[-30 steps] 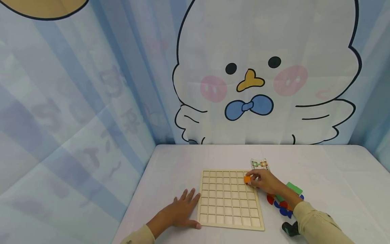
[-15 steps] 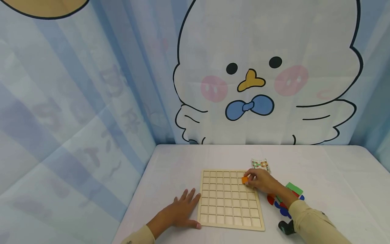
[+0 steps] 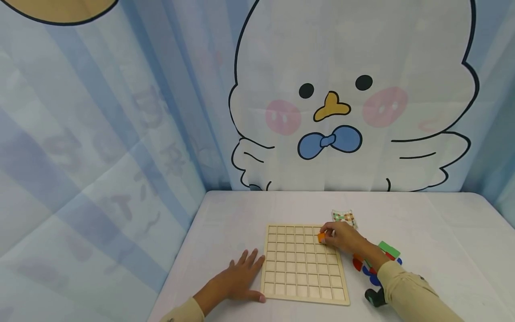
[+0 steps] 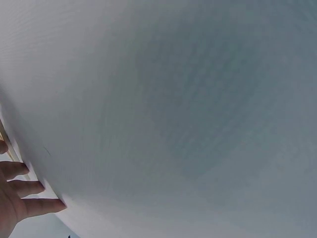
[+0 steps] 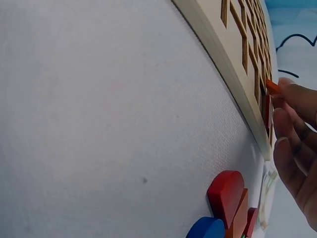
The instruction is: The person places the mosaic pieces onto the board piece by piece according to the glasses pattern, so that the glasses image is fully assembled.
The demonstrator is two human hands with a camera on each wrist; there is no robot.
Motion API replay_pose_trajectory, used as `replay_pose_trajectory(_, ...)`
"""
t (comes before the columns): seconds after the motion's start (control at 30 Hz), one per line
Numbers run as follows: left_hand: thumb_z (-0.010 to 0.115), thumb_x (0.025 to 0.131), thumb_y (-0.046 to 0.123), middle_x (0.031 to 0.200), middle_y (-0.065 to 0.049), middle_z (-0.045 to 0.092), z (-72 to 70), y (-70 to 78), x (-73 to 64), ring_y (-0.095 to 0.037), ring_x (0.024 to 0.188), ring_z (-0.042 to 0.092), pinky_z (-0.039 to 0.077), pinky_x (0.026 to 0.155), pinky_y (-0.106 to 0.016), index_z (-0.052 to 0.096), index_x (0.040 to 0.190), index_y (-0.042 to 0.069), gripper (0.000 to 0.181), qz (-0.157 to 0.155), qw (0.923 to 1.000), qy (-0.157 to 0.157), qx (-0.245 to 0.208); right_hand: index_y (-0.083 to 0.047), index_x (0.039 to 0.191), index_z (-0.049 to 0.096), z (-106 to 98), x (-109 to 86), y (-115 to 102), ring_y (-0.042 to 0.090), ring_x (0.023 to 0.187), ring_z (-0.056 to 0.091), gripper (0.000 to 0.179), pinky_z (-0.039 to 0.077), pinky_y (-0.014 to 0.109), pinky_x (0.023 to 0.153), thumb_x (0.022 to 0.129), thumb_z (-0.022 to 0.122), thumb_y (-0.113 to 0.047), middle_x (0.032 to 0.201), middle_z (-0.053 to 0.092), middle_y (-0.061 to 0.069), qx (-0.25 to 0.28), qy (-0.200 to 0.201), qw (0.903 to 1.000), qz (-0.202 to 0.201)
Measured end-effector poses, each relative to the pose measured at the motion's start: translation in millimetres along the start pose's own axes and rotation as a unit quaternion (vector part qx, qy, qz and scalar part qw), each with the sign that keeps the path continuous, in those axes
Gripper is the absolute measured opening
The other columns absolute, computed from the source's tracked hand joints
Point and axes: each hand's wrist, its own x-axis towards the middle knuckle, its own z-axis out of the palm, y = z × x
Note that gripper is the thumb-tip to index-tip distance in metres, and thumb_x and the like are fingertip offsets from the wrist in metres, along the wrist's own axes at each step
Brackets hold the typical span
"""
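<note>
A pale wooden grid board point(image 3: 295, 267) with rows of square cells lies on the table. My right hand point(image 3: 345, 237) pinches a small orange square block point(image 3: 321, 237) between thumb and fingertips, close over the far right cells. In the right wrist view the orange block point(image 5: 273, 87) shows edge-on at the fingertips, with a red piece point(image 5: 267, 111) in the board just below it. My left hand point(image 3: 242, 277) lies with fingers spread and straight, its fingertips right at the board's left edge. The left wrist view shows the left fingers point(image 4: 43, 205) stretched out on the white surface.
Right of the board lies a pile of coloured blocks, with a green block point(image 3: 388, 250), a red block point(image 3: 357, 264) and a blue block point(image 3: 375, 280). A black object point(image 3: 375, 297) sits nearer, partly under the right sleeve. Behind the right hand lies a patterned card point(image 3: 343, 216).
My right hand has shifted slightly left over the board with the orange block, its sleeve covering more of the pile. The black object has also moved left with the sleeve. My left hand has stayed still.
</note>
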Motion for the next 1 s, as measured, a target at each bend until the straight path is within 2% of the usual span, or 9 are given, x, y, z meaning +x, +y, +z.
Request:
replay_pose_trajectory(0.23,0.058,0.076,0.083,0.168,-0.013,0.019,0.0,-0.3,-0.4,-0.043,0.152,0.022,0.039,0.106,-0.068,0.024,0.161,0.024,0.109,0.004,1.0000,0.004,0.005,-0.006,0.106,0.072,3.1,3.2,-1.1,0.005,0.070,0.052,0.016,0.045,0.022,0.063,0.090,0.074,-0.010,0.083,0.063,-0.006,0.013,-0.004,0.9999,0.001)
replay_pose_trajectory(0.53,0.057,0.076,0.084,0.168,-0.013,0.019,1.2,-1.3,-0.1,-0.043,0.152,0.023,0.040,0.105,-0.068,0.024,0.161,0.023,0.110,0.006,0.9999,0.007,0.010,-0.010,0.103,0.073,5.3,4.9,-4.7,0.008,0.072,0.051,0.017,0.043,0.025,0.065,0.088,0.078,-0.016,0.081,0.062,-0.008,-0.034,-0.001,0.9993,0.018)
replay_pose_trajectory(0.77,0.057,0.075,0.084,0.168,-0.012,0.019,3.1,-3.1,1.7,-0.043,0.152,0.023,0.040,0.105,-0.067,0.024,0.161,0.024,0.110,0.006,0.9998,0.012,0.012,-0.011,0.100,0.074,6.6,9.5,-6.1,0.010,0.070,0.049,0.018,0.040,0.025,0.063,0.086,0.080,-0.021,0.079,0.059,-0.007,-0.065,-0.014,0.9974,0.029)
replay_pose_trajectory(1.0,0.057,0.075,0.084,0.168,-0.012,0.019,2.5,-2.2,1.3,-0.043,0.152,0.022,0.039,0.106,-0.067,0.023,0.161,0.024,0.110,0.004,0.9999,0.007,0.010,-0.013,0.095,0.073,4.0,12.4,-4.4,0.009,0.065,0.049,0.013,0.040,0.024,0.059,0.086,0.079,-0.020,0.074,0.058,-0.008,-0.061,-0.025,0.9976,0.018)
